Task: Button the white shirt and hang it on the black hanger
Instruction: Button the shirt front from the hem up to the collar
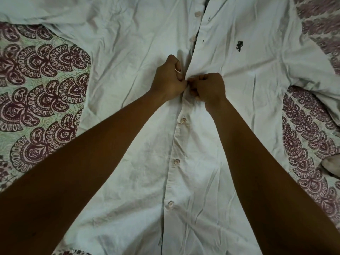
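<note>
The white shirt (230, 144) is spread front-up, and its placket is pinched at mid-chest by the left hand (168, 80) and the right hand (209, 89), both curled tight and meeting over it. Three fastened buttons (183, 120) are seen nearer the person, two undone buttons (192, 38) beyond the hands. The shirt is laid on a patterned bedspread (42, 89) — maroon motifs on pale green

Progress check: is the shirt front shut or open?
Partly shut: shirt closed below left hand and right hand, gaping above, two buttons loose.

Dim, soft light; wide-angle edge distortion.
</note>
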The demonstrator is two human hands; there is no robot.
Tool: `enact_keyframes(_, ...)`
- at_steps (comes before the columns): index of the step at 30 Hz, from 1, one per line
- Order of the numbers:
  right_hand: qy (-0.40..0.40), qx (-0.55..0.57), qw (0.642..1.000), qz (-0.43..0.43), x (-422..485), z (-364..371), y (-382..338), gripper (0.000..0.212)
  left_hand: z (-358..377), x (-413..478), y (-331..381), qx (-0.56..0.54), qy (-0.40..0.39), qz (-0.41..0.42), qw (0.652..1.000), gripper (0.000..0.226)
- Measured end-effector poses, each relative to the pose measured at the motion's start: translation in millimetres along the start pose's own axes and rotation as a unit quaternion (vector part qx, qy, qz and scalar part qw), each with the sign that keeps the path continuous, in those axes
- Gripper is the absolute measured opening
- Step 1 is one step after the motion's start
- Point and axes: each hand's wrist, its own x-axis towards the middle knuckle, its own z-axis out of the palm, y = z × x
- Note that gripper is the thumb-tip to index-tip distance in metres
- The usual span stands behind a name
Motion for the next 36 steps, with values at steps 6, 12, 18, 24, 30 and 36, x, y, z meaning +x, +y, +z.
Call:
enact_keyframes(6,0.006,-0.01,1.0,-0.024,-4.7,-3.1,-0.1,0.037,-1.0,-0.1,1.9,0.019,-0.022,0.031,0.999,0.045)
enact_keyframes(12,-0.018,0.019,1.0,-0.011,-4.0,-9.4,-2.7,0.023,5.5,-0.6,-4.2,-0.017,0.014,0.032,0.999,0.052)
enact_keyframes(18,-0.078,-0.007,0.996,0.034,0.2,-13.7,-11.4,0.031,-1.4,4.1,-3.6,-0.028,-0.041,-0.015,0.999,0.046)
enact_keyframes(24,-0.119,0.079,0.985,0.095,0.2,-22.5,-17.3,0.024,-7.8,11.9,1.3,-0.078,-0.086,-0.103,0.988,0.039)
enact_keyframes(30,-0.014,0.027,0.999,0.016,7.4,-9.3,-1.4,0.024,-6.1,10.1,-2.1,-0.065,-0.067,-0.089,0.992,0.031)
enact_keyframes(36,0.013,0.104,0.994,0.008,7.6,-7.6,2.0,0.037,6.2,8.7,-7.2,-0.012,0.016,-0.045,0.999,0.041)
